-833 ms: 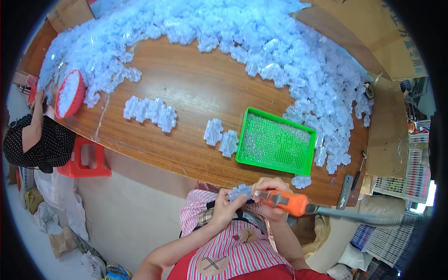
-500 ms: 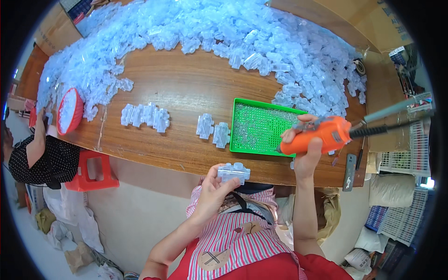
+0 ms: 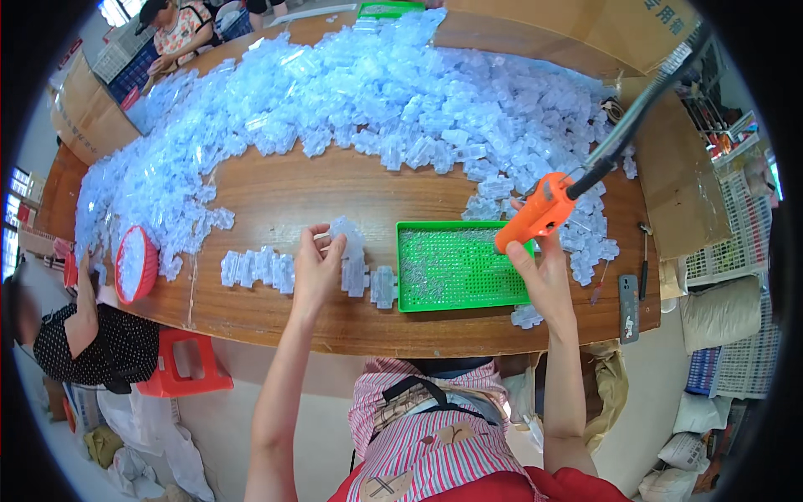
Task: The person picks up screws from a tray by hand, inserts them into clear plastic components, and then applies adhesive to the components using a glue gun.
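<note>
My left hand (image 3: 314, 269) is closed in a pinch on a clear plastic part (image 3: 344, 227), above the table. Just beneath it stands another clear part, and a further clear part (image 3: 383, 287) sits to its right. To the left lies a short row of like pieces (image 3: 258, 269). My right hand (image 3: 548, 280) grips an orange electric screwdriver (image 3: 535, 219), its cable rising to the upper right. The screwdriver's tip points at the right part of a green mesh tray (image 3: 465, 308), which holds many small silvery screw-like bits.
A huge heap of clear plastic parts (image 3: 351, 92) covers the table's far side. A red basket (image 3: 149, 266) stands at left, near a seated person (image 3: 82, 322) and a red stool (image 3: 188, 381). A phone-like dark slab (image 3: 629, 308) and cardboard (image 3: 690, 176) are at right.
My left hand has gone from the table's near edge forward and left with the clear part. The screwdriver has tilted more upright over the tray. The view has shifted, showing more of the far side.
</note>
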Demonstrator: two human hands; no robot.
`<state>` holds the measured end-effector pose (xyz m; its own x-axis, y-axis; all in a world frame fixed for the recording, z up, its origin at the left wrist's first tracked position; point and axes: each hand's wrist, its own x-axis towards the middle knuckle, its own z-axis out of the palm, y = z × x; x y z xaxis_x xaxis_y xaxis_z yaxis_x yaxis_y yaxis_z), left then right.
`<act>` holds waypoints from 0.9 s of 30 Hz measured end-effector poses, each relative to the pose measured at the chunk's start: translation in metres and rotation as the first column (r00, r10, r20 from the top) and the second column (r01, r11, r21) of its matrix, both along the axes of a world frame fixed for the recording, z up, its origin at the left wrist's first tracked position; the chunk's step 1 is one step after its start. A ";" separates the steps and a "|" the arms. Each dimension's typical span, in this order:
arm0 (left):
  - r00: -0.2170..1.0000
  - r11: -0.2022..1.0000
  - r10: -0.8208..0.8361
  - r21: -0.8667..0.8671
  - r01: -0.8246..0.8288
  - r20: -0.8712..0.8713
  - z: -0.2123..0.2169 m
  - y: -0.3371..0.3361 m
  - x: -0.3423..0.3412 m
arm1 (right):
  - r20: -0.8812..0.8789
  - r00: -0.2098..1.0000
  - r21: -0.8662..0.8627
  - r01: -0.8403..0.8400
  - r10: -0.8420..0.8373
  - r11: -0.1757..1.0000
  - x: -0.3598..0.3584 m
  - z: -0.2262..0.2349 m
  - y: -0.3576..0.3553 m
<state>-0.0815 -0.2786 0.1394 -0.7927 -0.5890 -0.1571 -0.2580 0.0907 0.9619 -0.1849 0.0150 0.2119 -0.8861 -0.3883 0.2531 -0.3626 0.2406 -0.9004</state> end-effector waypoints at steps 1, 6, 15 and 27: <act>0.997 0.991 -0.028 -0.128 0.037 0.070 -0.021 -0.017 -0.006 | 0.002 1.000 0.073 -0.018 0.018 0.997 0.000 -0.002 0.004; 0.954 0.865 -0.189 -0.420 0.274 0.232 -0.044 -0.032 -0.032 | 0.036 0.988 0.204 0.141 -0.152 0.969 0.006 -0.010 0.044; 0.911 0.676 -0.179 -0.626 0.388 0.371 -0.018 -0.009 -0.035 | -0.027 0.910 0.626 0.337 -0.413 0.703 0.072 -0.066 0.090; 0.793 0.786 -0.610 0.140 0.603 0.010 0.028 0.133 0.047 | 0.035 0.992 0.474 0.092 -0.123 0.876 0.114 -0.045 0.049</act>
<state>-0.0343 -0.1452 0.1674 -0.9686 0.0368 -0.2457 -0.2393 0.1280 0.9625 -0.0714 0.0640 0.1669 -0.9369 -0.3495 0.0076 -0.2575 0.6752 -0.6912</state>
